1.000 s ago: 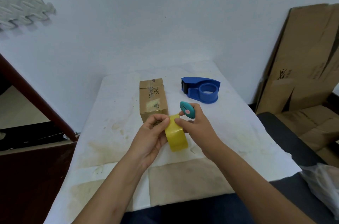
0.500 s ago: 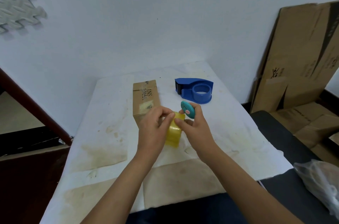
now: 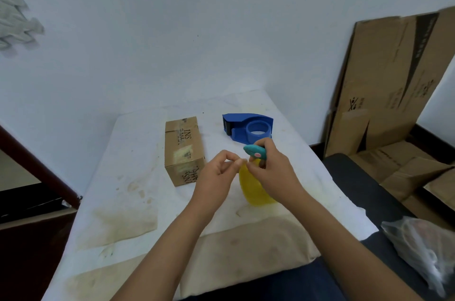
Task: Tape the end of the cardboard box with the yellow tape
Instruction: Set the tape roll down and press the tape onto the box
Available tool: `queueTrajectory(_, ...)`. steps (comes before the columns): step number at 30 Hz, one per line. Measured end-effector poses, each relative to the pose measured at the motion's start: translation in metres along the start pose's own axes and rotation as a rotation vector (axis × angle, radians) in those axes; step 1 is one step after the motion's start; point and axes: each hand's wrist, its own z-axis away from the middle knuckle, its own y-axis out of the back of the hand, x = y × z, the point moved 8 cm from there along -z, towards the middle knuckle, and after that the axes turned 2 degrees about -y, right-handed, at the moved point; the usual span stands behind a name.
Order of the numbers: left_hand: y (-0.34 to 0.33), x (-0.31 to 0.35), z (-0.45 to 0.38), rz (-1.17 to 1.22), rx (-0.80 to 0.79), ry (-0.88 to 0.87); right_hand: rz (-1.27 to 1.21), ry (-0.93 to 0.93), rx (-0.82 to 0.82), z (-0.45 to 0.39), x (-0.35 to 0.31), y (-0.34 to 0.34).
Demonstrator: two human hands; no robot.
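Observation:
A small cardboard box (image 3: 184,150) lies lengthwise on the white-covered table (image 3: 128,177), its near end facing me. To its right I hold a yellow tape roll (image 3: 253,190) upright above the cloth. My right hand (image 3: 273,172) grips the roll's top and also holds a small teal cutter (image 3: 254,152) with a pink button. My left hand (image 3: 216,177) pinches at the roll's top edge, where the tape's free end seems to be; the end itself is too small to make out.
A blue tape dispenser (image 3: 248,127) stands behind my hands, right of the box. Flattened cardboard sheets (image 3: 389,84) lean on the wall at right. A plastic bag (image 3: 423,251) lies at lower right. A dark wooden rail (image 3: 37,167) runs at left.
The roll has shifted right and away from the box's near end. My left hand moved from the roll's side to pinching at its top. The view shifted a little.

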Motion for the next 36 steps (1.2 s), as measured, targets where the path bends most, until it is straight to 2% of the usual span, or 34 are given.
queueTrajectory(3,-0.005,-0.003,-0.005,-0.068,-0.047,0.007,0.239,0.054,-0.049,-0.013,0.0,0.008)
queueTrajectory(5,-0.002,-0.003,-0.007,-0.112,-0.016,0.035,0.431,0.058,-0.066,-0.021,0.003,0.012)
queueTrajectory(7,0.006,-0.003,-0.007,-0.064,0.023,0.061,0.6,0.038,-0.077,-0.026,0.009,0.014)
queueTrajectory(10,0.023,-0.002,-0.005,0.024,0.061,0.041,0.716,0.039,-0.116,-0.028,0.02,0.006)
queueTrajectory(14,0.052,0.003,0.002,0.116,0.106,-0.022,0.678,0.026,-0.142,-0.029,0.037,-0.011)
queueTrajectory(19,0.105,0.002,0.006,0.129,0.29,-0.084,0.616,0.239,0.135,-0.03,0.022,-0.003)
queueTrajectory(22,0.133,-0.006,0.005,-0.004,0.379,-0.092,0.362,0.335,0.224,-0.027,-0.001,-0.002)
queueTrajectory(25,0.146,-0.014,0.002,-0.275,0.369,-0.142,0.043,0.257,0.109,-0.036,-0.02,-0.022)
queueTrajectory(28,0.141,-0.023,-0.003,-0.433,0.268,-0.254,-0.096,0.124,-0.086,-0.05,-0.029,-0.053)
queueTrajectory(30,0.134,-0.028,-0.006,-0.472,0.198,-0.297,-0.109,0.121,-0.126,-0.054,-0.037,-0.065)
queueTrajectory(33,0.126,-0.031,-0.011,-0.568,0.126,-0.369,-0.024,0.269,-0.084,-0.053,-0.059,-0.073)
queueTrajectory(36,0.124,-0.032,-0.014,-0.613,0.102,-0.412,0.111,0.37,-0.155,-0.051,-0.072,-0.094)
